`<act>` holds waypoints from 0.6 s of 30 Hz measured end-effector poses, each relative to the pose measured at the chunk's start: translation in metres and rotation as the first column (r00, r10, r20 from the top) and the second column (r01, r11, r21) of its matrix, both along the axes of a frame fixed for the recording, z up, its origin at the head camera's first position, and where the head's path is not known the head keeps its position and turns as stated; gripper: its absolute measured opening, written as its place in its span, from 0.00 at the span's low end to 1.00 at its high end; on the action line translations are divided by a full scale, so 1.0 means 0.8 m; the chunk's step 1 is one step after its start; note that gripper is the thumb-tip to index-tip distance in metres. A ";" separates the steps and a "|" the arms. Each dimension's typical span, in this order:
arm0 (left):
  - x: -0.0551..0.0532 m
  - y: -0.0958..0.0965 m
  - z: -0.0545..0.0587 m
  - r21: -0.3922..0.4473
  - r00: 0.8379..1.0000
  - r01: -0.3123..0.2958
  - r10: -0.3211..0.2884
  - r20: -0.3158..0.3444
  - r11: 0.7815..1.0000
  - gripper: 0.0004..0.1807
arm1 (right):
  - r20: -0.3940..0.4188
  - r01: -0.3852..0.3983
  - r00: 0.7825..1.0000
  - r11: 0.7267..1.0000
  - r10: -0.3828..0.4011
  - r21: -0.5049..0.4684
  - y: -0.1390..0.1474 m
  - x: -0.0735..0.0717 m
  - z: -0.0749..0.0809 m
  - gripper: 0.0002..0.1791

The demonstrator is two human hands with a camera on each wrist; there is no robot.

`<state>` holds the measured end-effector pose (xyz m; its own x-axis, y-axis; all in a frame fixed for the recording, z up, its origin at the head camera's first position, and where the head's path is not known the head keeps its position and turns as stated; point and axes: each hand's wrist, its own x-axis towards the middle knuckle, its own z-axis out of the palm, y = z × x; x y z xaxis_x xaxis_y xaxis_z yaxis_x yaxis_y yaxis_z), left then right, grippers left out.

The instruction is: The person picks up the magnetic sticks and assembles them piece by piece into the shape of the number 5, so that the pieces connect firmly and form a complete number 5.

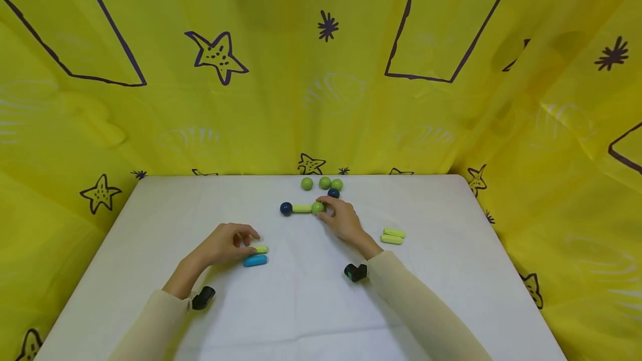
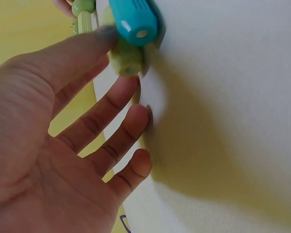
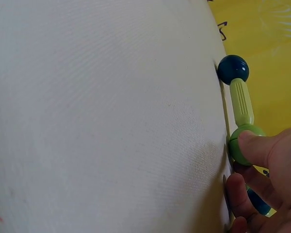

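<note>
- Right hand [image 1: 345,222], one: thumb and fingers clamped on the green ball [image 1: 317,208] at the right end of a joined piece, at the far middle of the table; the hold likely steadies the piece from its end.
- Joined piece, one: green ball at right, light green rod [image 1: 302,209] between, dark blue ball [image 1: 286,209] at left, in one straight line.
- Left hand [image 1: 228,244], one: thumb against the loose light green rod [image 1: 261,249], left of middle; the other fingers spread. Whether the index finger closes on the rod's far side cannot be told.
- Blue rod [image 1: 255,261], one: just on the near side of that loose rod, roughly parallel, perhaps laid there within easy reach.
- Green balls [image 1: 325,183], three, loose, at the far edge; dark blue ball [image 1: 333,194] near them, just beyond the right hand.
- Light green rods [image 1: 392,239], two, side by side at right, seemingly sorted by kind.
- Materials: balls smooth and glossy, plastic by look; rods grooved lengthwise, a pale round inset in the blue one's end; white table [image 1: 301,305] finely textured; yellow curtain [image 1: 281,110] behind, printed with starfish.
</note>
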<state>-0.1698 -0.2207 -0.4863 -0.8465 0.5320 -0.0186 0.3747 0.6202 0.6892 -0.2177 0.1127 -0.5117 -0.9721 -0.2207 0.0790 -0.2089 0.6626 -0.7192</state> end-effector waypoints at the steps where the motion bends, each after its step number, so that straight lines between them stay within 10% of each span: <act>1: 0.000 0.001 0.000 -0.005 1.000 -0.005 0.005 -0.010 1.000 0.11 | -0.001 -0.001 1.000 1.000 0.001 -0.001 0.000 0.000 0.000 0.20; 18: -0.008 0.017 -0.002 -0.042 0.999 0.012 -0.014 -0.049 0.999 0.09 | 0.001 -0.007 1.000 1.000 0.007 -0.006 0.003 0.001 0.000 0.20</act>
